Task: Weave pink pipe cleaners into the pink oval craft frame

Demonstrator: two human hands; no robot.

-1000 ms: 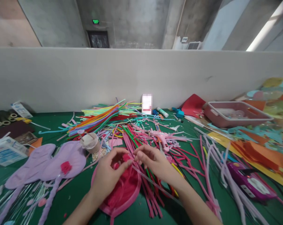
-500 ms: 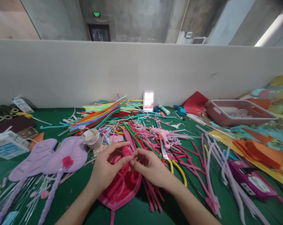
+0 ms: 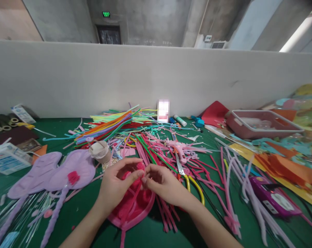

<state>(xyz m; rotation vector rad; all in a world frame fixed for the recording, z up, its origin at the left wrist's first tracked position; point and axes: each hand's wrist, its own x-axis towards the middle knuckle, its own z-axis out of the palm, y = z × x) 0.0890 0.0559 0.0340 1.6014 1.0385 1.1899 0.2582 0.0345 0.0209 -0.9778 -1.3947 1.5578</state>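
Concrete wall (image 3: pixel 156 20) and a green exit sign (image 3: pixel 106 14) show above a pale partition (image 3: pixel 93 75), which stands behind your green desk (image 3: pixel 90 224). Work area: front middle of the desk, directly before you. Your left hand (image 3: pixel 117 186) has its grip pinched on a small pink piece (image 3: pixel 140 167), between thumb and forefinger. Your right hand (image 3: pixel 164 182) meets it there, fingers curled, thumb tip close to the left thumb; contact is hidden, so you cannot tell whether the right grip has hold of it. Beneath both hands is a deep-pink panel (image 3: pixel 142 199) with a lighter pink rim, narrowing to a stem toward your edge of the desk; your left hand covers part of it. Just right of it, pink pipe cleaners (image 3: pixel 168 220) fan toward you. Scissors (image 3: pixel 180 167) with yellow handles lie beyond your right wrist, near a pink glue gun (image 3: pixel 181 153). To your left: a cup (image 3: pixel 100 153) near the left hand, then a lilac wing shape (image 3: pixel 84 168) bearing a red tuft (image 3: pixel 73 177). Behind, a many-coloured pipe-cleaner heap (image 3: pixel 106 129) spreads up to the foot of the partition. Far right: a dusty-pink tub (image 3: pixel 235 127) with items inside, orange sheets (image 3: pixel 287 167), and a purple device (image 3: pixel 272 199) beside long lilac strands (image 3: pixel 258 206).
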